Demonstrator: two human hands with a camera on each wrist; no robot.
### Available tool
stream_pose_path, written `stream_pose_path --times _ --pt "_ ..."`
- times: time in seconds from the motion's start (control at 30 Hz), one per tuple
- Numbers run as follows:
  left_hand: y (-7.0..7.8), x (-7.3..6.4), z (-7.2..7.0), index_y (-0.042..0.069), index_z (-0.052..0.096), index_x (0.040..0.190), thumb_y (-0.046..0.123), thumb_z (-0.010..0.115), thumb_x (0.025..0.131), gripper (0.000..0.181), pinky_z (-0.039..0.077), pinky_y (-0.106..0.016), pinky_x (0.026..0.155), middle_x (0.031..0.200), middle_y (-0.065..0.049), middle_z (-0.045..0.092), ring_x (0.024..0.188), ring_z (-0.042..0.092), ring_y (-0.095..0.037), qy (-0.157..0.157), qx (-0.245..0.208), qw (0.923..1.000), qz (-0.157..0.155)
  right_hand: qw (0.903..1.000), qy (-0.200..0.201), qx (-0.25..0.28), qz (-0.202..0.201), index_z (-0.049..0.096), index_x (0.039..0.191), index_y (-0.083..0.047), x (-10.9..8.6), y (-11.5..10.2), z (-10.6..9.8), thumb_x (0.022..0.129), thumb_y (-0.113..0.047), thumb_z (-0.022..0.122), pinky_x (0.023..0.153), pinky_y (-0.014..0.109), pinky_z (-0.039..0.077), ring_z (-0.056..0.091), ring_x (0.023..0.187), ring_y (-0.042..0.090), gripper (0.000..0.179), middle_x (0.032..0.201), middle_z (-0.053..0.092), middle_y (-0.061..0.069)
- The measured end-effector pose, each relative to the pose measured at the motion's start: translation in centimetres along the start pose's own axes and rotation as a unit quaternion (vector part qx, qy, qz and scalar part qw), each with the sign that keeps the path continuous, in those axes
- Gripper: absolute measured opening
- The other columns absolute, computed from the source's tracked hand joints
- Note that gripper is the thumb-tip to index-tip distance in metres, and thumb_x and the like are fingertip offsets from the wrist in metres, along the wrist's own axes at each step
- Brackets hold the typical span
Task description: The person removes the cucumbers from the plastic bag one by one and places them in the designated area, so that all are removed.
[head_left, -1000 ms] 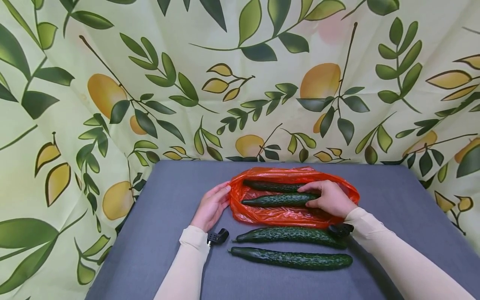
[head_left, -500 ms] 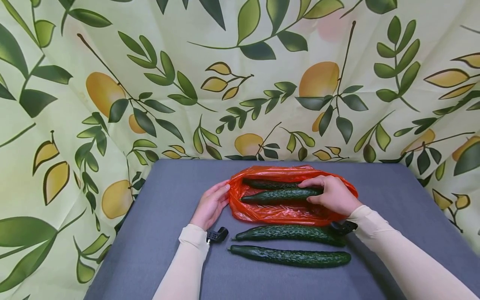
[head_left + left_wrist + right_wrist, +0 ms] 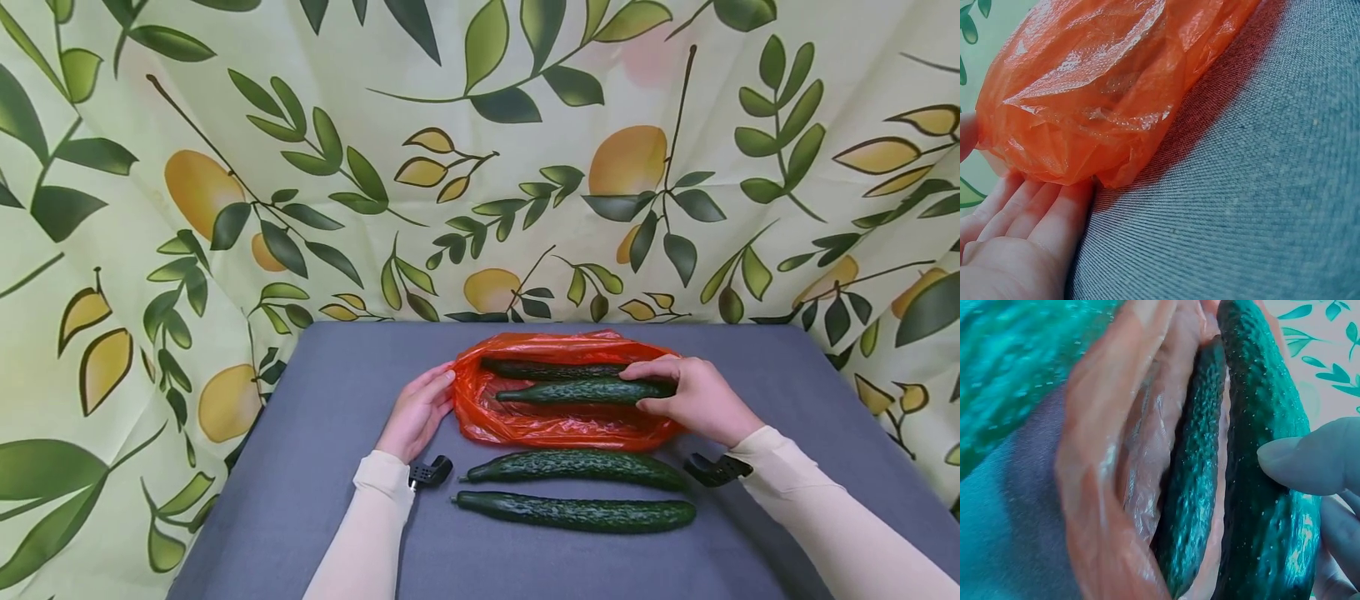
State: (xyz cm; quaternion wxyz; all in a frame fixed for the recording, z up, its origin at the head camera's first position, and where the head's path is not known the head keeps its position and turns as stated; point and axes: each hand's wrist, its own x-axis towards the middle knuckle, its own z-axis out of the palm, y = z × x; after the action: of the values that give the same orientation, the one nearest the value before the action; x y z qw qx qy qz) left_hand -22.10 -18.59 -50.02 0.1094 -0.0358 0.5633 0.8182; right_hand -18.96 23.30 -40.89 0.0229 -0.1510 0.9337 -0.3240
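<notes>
A red plastic bag [image 3: 495,429] lies with its mouth gaping upward. My left hand [image 3: 417,410] holds its left end; in the left wrist view the thumb [image 3: 967,134] touches the bag's edge and the fingers [image 3: 1038,209] reach behind the plastic. With thumb and fingers, my right hand [image 3: 697,396] grips a dark green cucumber [image 3: 570,391] near its right end, at the bag's mouth. Behind it, along the far inside of the bag, lies another cucumber [image 3: 551,369]. The right wrist view shows the gripped cucumber [image 3: 1266,381] with a cucumber [image 3: 1194,475] beside it inside the bag.
On the grey tabletop [image 3: 315,517], in front of the bag, two cucumbers lie side by side: one nearer the bag [image 3: 577,468] and one closer to me [image 3: 577,512]. A leaf-and-fruit patterned cloth [image 3: 337,167] hangs behind the table.
The right hand has moved to the right, and the gripped cucumber's left tip has shifted rightward inside the bag. The left hand stays at the bag's left end.
</notes>
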Motion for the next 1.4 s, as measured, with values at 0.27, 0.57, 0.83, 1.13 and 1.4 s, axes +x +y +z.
stream_pose_path --times 0.27,0.57,0.83,1.13,1.4 --pt "0.1 -0.1 0.0 -0.003 0.045 0.159 0.014 0.056 0.112 0.051 0.058 -0.025 0.101 0.161 -0.022 0.052 0.124 0.068 -0.015 -0.002 -0.001 1.0000 -0.005 0.9999 0.014 0.005 -0.005 0.082 0.122 -0.034 -2.5 -0.4 0.1 0.085 -0.014 0.092 0.096 0.007 0.044 0.062 0.129 0.019 0.043 0.126 0.080 -0.010" --pt "0.2 -0.1 0.0 -0.001 0.048 0.158 0.014 0.056 0.112 0.049 0.059 -0.025 0.101 0.160 -0.021 0.054 0.125 0.068 -0.016 0.002 -0.002 1.0000 -0.008 0.9981 0.024 0.025 -0.051 0.082 0.120 -0.034 -4.7 -2.0 2.0 0.081 -0.011 0.095 0.096 0.011 0.049 0.064 0.118 0.002 0.047 0.122 0.080 -0.011" --pt "0.2 -0.1 0.1 0.000 0.049 0.158 0.014 0.056 0.112 0.049 0.060 -0.025 0.100 0.159 -0.021 0.054 0.123 0.068 -0.015 0.003 -0.003 1.0000 -0.008 0.9952 0.022 0.056 -0.077 0.082 0.120 -0.031 -6.3 -3.3 3.8 0.079 -0.009 0.095 0.104 0.003 0.040 0.067 0.120 0.002 0.048 0.122 0.079 -0.014" --pt "0.2 0.0 0.2 -0.002 0.049 0.157 0.014 0.056 0.112 0.048 0.059 -0.025 0.100 0.158 -0.022 0.055 0.123 0.069 -0.015 0.003 -0.001 1.0000 -0.001 0.9952 0.021 0.049 -0.083 0.082 0.119 -0.032 -7.6 -4.0 5.0 0.077 -0.009 0.097 0.099 0.011 0.050 0.068 0.117 0.001 0.050 0.121 0.079 -0.016" --pt "0.1 0.0 -0.1 -0.001 0.047 0.159 0.016 0.056 0.112 0.050 0.059 -0.025 0.102 0.161 -0.022 0.052 0.127 0.067 -0.016 -0.006 0.006 1.0000 -0.005 0.9930 0.021 0.072 -0.092 0.082 0.118 -0.032 -8.1 -4.0 6.0 0.077 -0.007 0.096 0.095 0.007 0.048 0.068 0.115 -0.001 0.050 0.120 0.079 -0.014"
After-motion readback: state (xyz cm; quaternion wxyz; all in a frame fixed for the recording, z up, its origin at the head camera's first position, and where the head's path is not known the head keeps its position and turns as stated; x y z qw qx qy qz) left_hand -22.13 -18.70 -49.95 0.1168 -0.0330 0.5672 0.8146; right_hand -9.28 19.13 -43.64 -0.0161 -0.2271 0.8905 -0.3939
